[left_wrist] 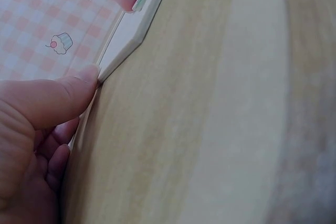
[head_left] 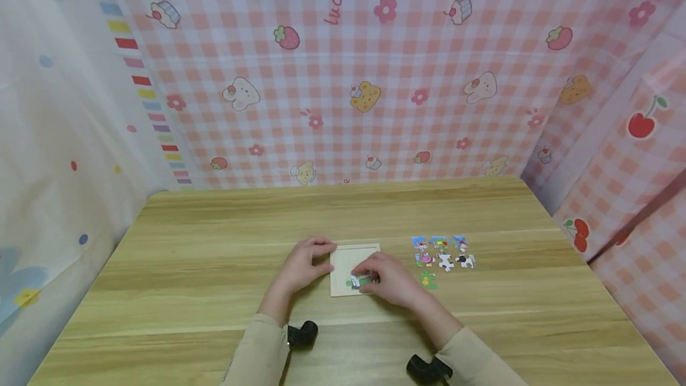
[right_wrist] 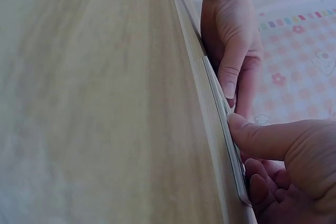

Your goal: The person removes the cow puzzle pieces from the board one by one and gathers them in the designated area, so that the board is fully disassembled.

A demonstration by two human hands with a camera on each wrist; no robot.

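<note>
A pale square puzzle board lies flat on the table. My left hand rests at its left side, thumb and index fingertips touching the rim. In the left wrist view the thumb lies straight against the board's edge. My right hand is over the lower right part of the board, thumb and fingers pinching a small jigsaw piece low against it. Green and white printing shows beside the fingertips; the hand hides the rest. In the right wrist view the right thumb is bent toward the board's edge.
Several loose jigsaw pieces lie in rows right of the board, one of them showing a white face. The wooden table meets a checked pink curtain at the back. Black wrist cameras sit at both sleeves.
</note>
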